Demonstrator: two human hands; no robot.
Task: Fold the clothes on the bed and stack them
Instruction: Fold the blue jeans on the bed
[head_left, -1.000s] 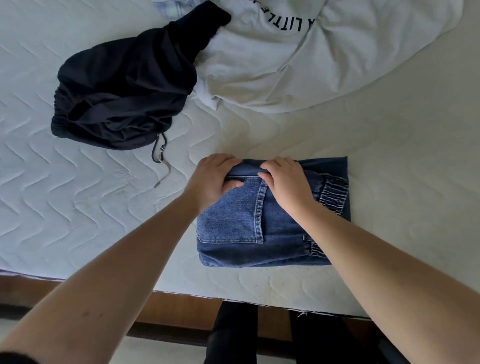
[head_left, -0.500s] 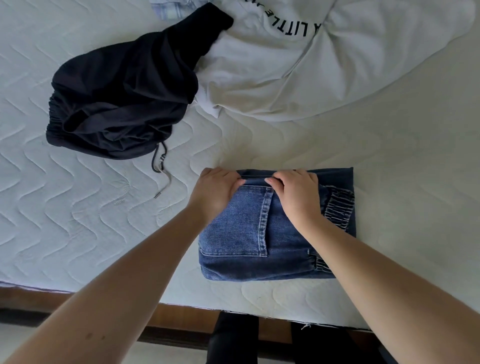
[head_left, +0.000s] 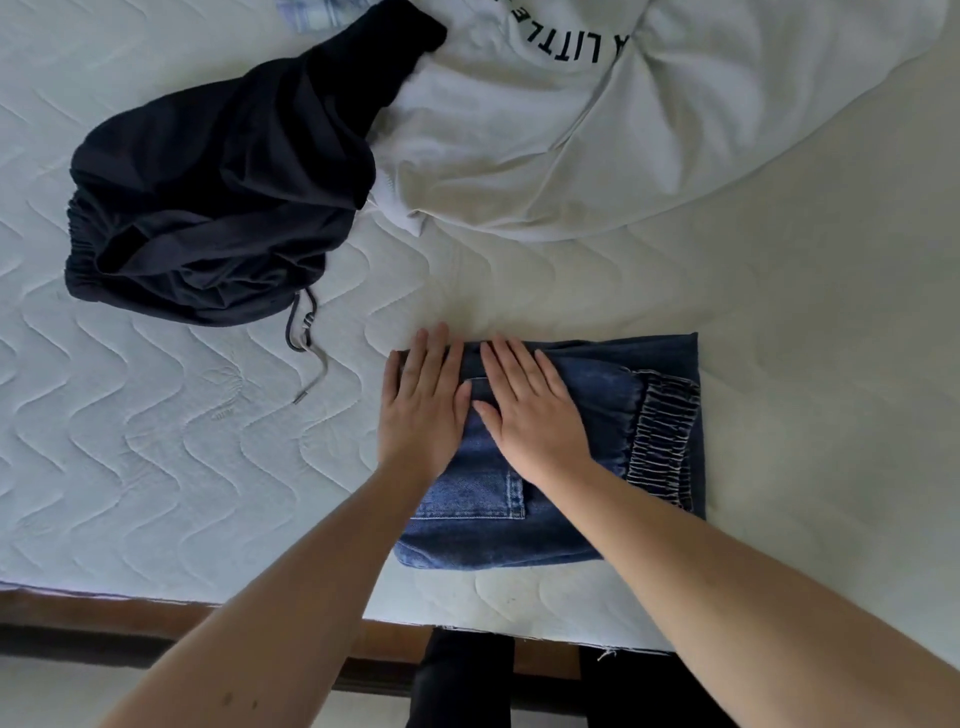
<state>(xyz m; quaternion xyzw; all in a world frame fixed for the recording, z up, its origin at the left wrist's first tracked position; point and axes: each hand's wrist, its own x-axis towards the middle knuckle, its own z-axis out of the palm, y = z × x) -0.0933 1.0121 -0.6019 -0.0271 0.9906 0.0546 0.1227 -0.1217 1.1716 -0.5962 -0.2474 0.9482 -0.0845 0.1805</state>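
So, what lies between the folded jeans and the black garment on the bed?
In the head view, only bare quilted mattress separates the folded jeans from the black garment; the garment's drawstring trails into that stretch.

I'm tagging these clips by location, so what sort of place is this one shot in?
Most likely a bedroom at home. A bare quilted mattress sits on a wooden frame, and loose clothes lie on it: folded jeans, a dark garment and a white shirt.
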